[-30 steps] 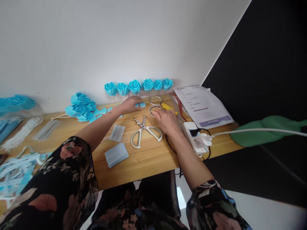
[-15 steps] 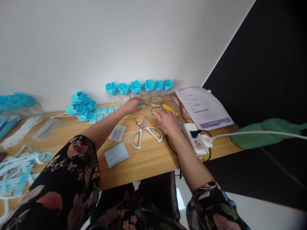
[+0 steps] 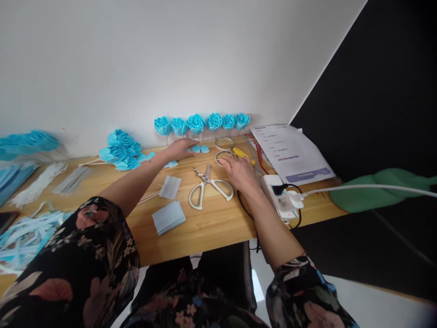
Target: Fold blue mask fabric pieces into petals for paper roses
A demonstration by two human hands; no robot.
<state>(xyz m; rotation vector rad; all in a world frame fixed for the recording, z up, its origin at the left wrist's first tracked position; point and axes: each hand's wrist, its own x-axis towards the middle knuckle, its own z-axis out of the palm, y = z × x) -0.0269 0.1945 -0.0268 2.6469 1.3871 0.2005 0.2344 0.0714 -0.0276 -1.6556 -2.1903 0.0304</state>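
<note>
My left hand [image 3: 182, 149] reaches over the back of the table, fingers stretched out and apart, beside a few light-blue petal pieces [image 3: 204, 149]. Its fingertips are close to or touching the nearest piece. My right hand [image 3: 240, 172] rests with loosely bent fingers at the near rim of a pale ring [image 3: 225, 158]; nothing shows lifted in it. A yellow-handled tool [image 3: 243, 155] lies just behind that hand. Between my forearms are scissors [image 3: 206, 183] with white handles, blades spread apart. More petal pieces [image 3: 171, 164] show beside my left forearm, which partly hides the row.
Blue flowers [image 3: 196, 123] on stems lean along the wall; others [image 3: 119, 149] are heaped left. Pale-blue sheets [image 3: 168, 217] lie near the front edge. A power strip [image 3: 278, 197] with cords and a printed paper [image 3: 290, 152] occupy the right. Cut strips [image 3: 30, 239] cover the left.
My left hand has shifted left along the petal row, and two blue pieces now show to its right where one did. My right hand stays by the ring. The view has shifted slightly.
</note>
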